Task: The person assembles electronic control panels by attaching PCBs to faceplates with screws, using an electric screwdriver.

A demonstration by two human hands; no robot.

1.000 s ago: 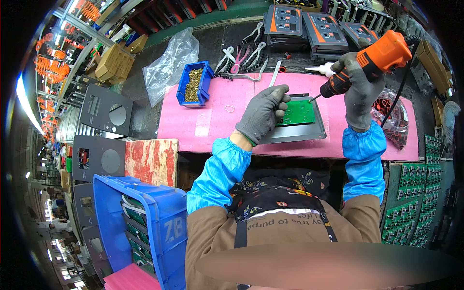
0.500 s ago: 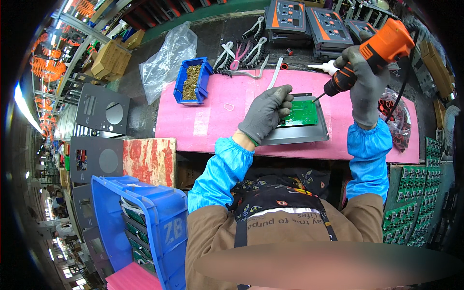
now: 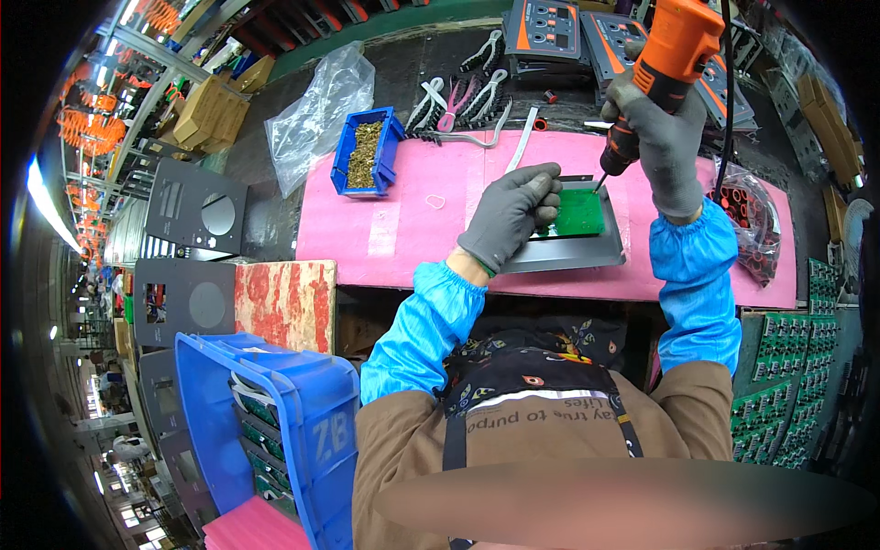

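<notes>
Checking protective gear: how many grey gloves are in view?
2: one on the left hand, at the green circuit board; one on the right hand, gripping the orange power driver. Others farther off may be hidden.

We reach both arms forward, side by side and well apart. Our blue-sleeved left forearm (image 3: 412, 332) slants up and to the right, with a strip of bare skin at the left wrist (image 3: 468, 269). Our grey-gloved left hand (image 3: 513, 218) leans the same way, its fingers (image 3: 548, 199) curled in toward the palm. Our right forearm (image 3: 698, 298), sleeved in blue too, points almost straight ahead. Our right hand (image 3: 667, 137), also grey-gloved, reaches farther forward than the left, its fingers bent round in a grip.
</notes>
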